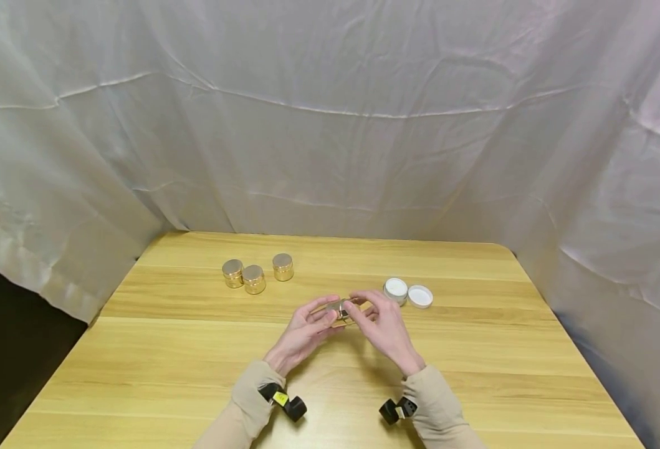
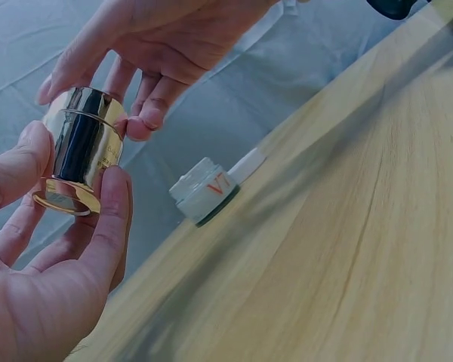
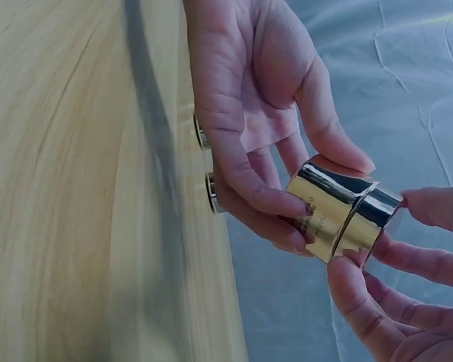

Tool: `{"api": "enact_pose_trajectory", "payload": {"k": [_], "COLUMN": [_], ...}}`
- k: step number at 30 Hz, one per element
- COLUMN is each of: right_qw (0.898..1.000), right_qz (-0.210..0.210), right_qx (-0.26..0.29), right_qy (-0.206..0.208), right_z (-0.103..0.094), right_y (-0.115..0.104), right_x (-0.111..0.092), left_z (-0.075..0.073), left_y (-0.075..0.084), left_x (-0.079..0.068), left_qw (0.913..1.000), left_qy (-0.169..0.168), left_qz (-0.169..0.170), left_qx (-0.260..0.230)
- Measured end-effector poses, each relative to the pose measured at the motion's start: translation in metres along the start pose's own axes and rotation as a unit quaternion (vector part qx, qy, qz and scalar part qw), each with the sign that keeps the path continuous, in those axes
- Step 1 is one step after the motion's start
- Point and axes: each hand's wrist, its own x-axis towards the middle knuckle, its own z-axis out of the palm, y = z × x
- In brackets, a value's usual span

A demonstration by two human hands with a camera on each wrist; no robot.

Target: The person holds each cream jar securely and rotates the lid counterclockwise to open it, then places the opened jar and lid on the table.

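A shiny gold jar (image 1: 339, 310) is held up between both hands over the table. My left hand (image 1: 304, 330) grips its wider body, and small lettering shows near the fingertips in the left wrist view. From the other side, my right hand (image 1: 382, 324) pinches the jar's narrower end, past a seam, with thumb and fingers. In the right wrist view the gold jar (image 3: 340, 211) lies tilted, fingers of both hands around it. Just beyond the right hand stands an uncapped white jar (image 1: 395, 290) with orange lettering, its white lid (image 1: 420, 296) beside it.
Three gold-capped jars, one of them a lone jar (image 1: 283, 267) and two a close pair (image 1: 243, 275), stand at the back left of the wooden table (image 1: 167, 349). A pale grey curtain (image 1: 330, 168) hangs behind the table and along its sides.
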Motion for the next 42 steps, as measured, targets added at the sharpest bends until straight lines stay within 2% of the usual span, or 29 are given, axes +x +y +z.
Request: {"api": "enact_pose_trajectory", "payload": {"k": [8, 15, 18, 31, 38, 42], "right_qw": [0.999, 0.999, 0.999, 0.999, 0.999, 0.999], "right_qz": [-0.007, 0.033, 0.037, -0.005, 0.036, 0.035], "right_qx": [0.027, 0.0, 0.004, 0.024, 0.004, 0.005], "right_qy": [-0.018, -0.011, -0.009, -0.022, -0.016, -0.009], "right_z": [-0.0022, -0.0026, -0.0028, -0.0043, -0.0038, -0.0034], "right_y": [-0.0011, -0.0014, -0.0012, -0.0014, -0.0029, -0.003], "right_x": [-0.0009, -0.001, -0.0011, -0.0002, -0.0002, -0.0007], "left_z": [0.0007, 0.0004, 0.0007, -0.0004, 0.0004, 0.0006], "left_y": [-0.0002, -0.002, -0.0024, -0.0031, -0.0029, -0.0029], "left_x": [-0.0004, 0.0003, 0.0001, 0.0004, 0.0009, 0.0008], "left_qw": [0.9999, 0.9999, 0.9999, 0.9999, 0.9999, 1.0], "left_qy": [0.005, 0.003, 0.004, 0.002, 0.007, 0.004], "left_qz": [-0.005, -0.004, -0.006, -0.006, -0.005, -0.001], "left_qx": [-0.012, -0.012, -0.012, -0.01, -0.006, -0.003]}}
